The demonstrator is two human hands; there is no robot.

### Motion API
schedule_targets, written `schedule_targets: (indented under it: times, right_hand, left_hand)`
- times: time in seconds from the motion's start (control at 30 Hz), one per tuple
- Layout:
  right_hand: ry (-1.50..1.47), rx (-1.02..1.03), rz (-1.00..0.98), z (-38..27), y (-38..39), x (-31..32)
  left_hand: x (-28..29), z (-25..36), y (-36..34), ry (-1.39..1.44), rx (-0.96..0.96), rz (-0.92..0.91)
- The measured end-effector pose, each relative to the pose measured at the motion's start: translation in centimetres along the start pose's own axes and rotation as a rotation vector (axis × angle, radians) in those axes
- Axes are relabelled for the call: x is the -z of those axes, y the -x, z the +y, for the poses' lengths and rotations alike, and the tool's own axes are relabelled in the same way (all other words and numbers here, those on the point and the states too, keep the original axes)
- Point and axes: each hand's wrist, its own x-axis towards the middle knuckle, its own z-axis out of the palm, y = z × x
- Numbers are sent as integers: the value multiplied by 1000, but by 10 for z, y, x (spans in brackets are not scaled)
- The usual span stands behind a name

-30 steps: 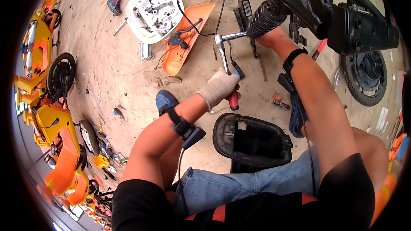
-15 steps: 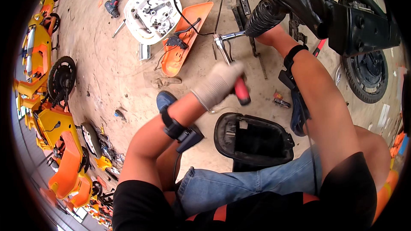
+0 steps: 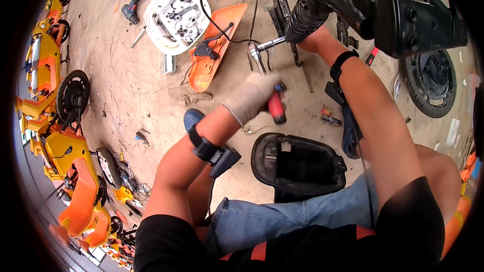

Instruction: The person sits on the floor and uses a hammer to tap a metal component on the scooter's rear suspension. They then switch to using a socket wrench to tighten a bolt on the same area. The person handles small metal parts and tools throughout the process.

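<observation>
My left hand, in a pale knit glove and a little blurred, is closed around a ratchet wrench with a red and black handle. From the ratchet's head a chrome extension runs right to the lower end of a black coil-spring shock absorber; the fastener there is hidden. My right hand is bare and sits at the shock's right side, under the black frame. Its fingers are out of sight behind the spring, so their grip cannot be made out.
A white tray of bolts and small parts lies beside an orange panel and a cordless drill. Near my knees stands a black plastic bin. A wheel lies at right; yellow and orange scooter bodies line the left.
My left hand and the ratchet handle have shifted slightly left, turning the ratchet a little about the extension. The right hand stays at the shock absorber. The whole view has moved slightly.
</observation>
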Motion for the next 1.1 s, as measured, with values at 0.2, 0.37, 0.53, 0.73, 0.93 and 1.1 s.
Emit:
schedule_targets:
  times: [0.2,0.37,0.53,0.73,0.93,1.1]
  right_hand:
    - [-805,-360,-165,-7,-19,33]
    - [-532,-206,-381,2,-27,46]
    - [-807,-552,-477,-12,-15,33]
    - [-925,-574,-264,-61,43,-54]
    - [-825,-703,-305,-21,22,41]
    - [-871,-732,-464,-18,11,56]
  left_hand:
    - [43,95,-6,1039,38,-391]
    - [62,86,-18,1016,106,-449]
    - [72,76,-22,1084,115,-443]
    - [68,76,-18,1092,145,-470]
    - [64,73,-15,1026,77,-385]
    - [68,54,5,969,-11,-238]
